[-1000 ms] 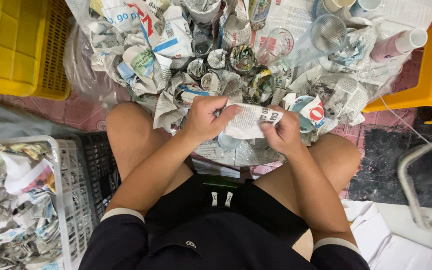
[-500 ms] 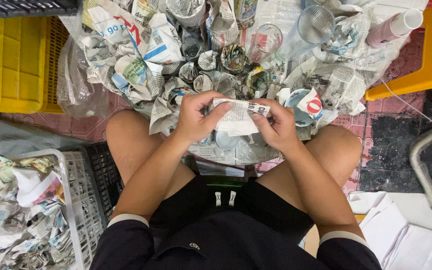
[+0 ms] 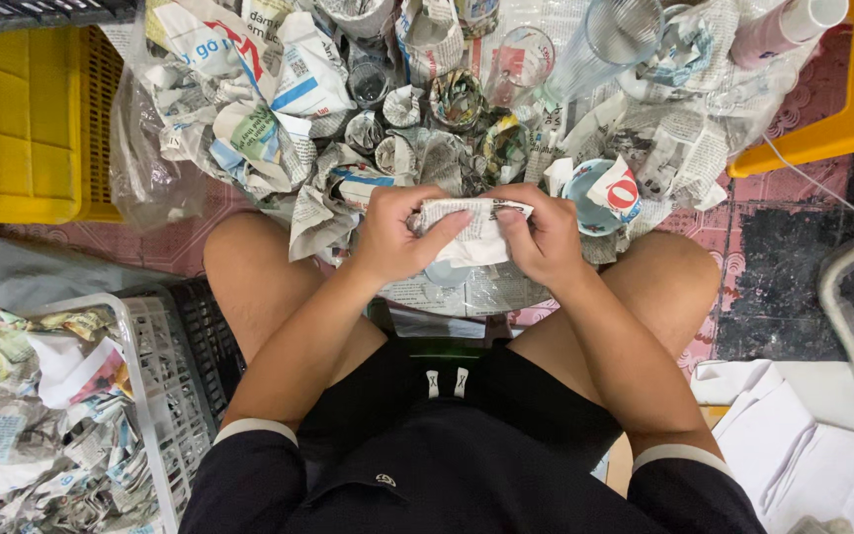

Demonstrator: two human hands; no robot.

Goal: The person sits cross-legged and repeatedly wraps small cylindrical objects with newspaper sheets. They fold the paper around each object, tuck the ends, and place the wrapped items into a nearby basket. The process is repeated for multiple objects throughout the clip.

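I look down and see 2 hands holding 1 bundle wrapped in newspaper [image 3: 471, 232]. My left hand [image 3: 392, 237] grips the bundle from the left side, with its fingers closed over the top of the paper. My right hand [image 3: 544, 235] grips it from the right side, fingers curled tight on the paper. The bundle sits between both hands, up above my knees and just in front of a big pile of wrapped glasses [image 3: 417, 119] on the floor. A clear glass [image 3: 521, 59] and a tall glass [image 3: 605, 40] lie in the pile with no paper on them. A yellow crate [image 3: 22, 109] stands far to the left. A white basket [image 3: 145, 396] full of crumpled paper sits by my left leg. White sheets [image 3: 812, 455] lie by my right leg.
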